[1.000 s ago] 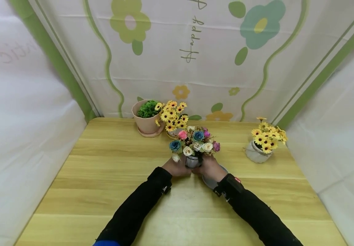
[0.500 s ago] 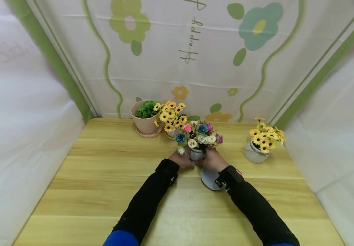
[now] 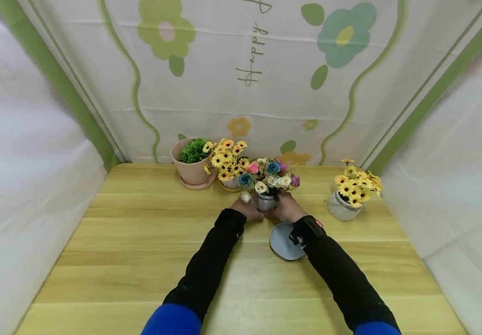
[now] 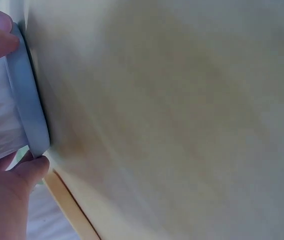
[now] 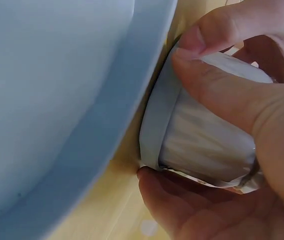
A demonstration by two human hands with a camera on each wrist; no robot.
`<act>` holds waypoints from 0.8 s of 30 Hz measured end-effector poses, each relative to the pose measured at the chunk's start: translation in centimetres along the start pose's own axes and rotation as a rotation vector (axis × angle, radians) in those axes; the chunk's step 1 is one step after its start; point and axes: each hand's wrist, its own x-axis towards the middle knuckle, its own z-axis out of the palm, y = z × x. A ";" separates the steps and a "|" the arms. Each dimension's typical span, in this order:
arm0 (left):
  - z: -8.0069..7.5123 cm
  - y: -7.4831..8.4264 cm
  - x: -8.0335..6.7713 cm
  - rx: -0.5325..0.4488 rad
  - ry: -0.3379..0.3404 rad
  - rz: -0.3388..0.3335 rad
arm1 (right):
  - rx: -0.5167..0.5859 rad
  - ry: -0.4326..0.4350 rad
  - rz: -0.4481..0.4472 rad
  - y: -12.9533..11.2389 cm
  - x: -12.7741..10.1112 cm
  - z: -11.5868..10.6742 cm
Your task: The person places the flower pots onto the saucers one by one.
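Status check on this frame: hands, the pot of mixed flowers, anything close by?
Left hand and right hand both grip the small grey pot of mixed flowers. Grey saucer lies bare beside right wrist. Yellow daisy pot close behind.

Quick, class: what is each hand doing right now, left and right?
Left hand: grips the small grey pot of mixed roses.
Right hand: grips the same pot from the other side.

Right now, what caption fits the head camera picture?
Both hands, left hand and right hand, hold a small flower pot above the wooden table.
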 end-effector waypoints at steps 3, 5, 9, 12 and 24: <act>-0.4 0.0 0.5 0.019 -0.015 -0.022 | -0.015 0.007 0.005 0.0 0.7 -0.1; -0.6 0.0 0.9 0.030 -0.027 -0.039 | -0.019 0.007 0.008 0.0 1.3 -0.2; -1.0 0.0 2.1 0.093 -0.042 -0.059 | -0.030 -0.007 0.026 0.4 2.5 -0.6; -0.8 -0.6 4.1 0.115 -0.067 -0.064 | -0.033 -0.015 0.066 0.9 3.3 -0.8; 3.1 -6.5 13.2 0.134 -0.072 -0.066 | 0.009 -0.043 0.159 2.1 5.6 -1.8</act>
